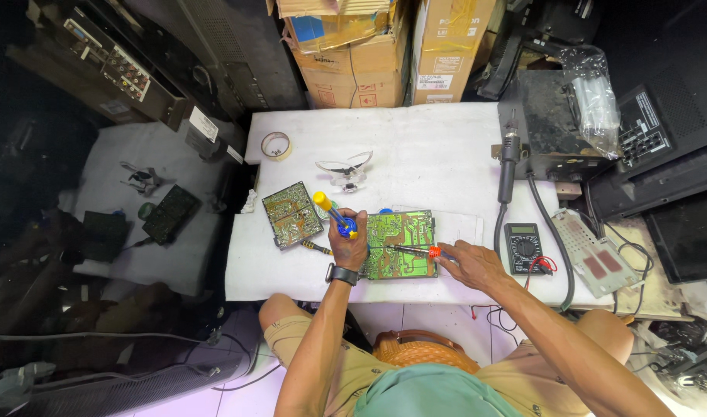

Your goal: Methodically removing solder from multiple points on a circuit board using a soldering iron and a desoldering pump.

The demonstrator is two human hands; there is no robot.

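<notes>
Fingers of the left hand [349, 243] clamp a yellow-and-blue desoldering pump [334, 214]; the right hand [469, 261] grips a soldering iron [417, 250] over the green circuit board [400, 245] at frame centre. Work looks midway.

Colours on the white worktop [415, 143]
Green circuit board [400, 243] with pale traces; second, darker green board [291, 214]; blue tool [334, 214] with yellow knob; iron [415, 250] with orange-red collar; black multimeter [523, 248]; brown cartons [353, 58].

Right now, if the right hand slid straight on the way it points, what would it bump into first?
Probably the green circuit board. The right hand points left, and the orange-handled tool in its fingers already lies over that board; whether the tip touches is unclear.
</notes>
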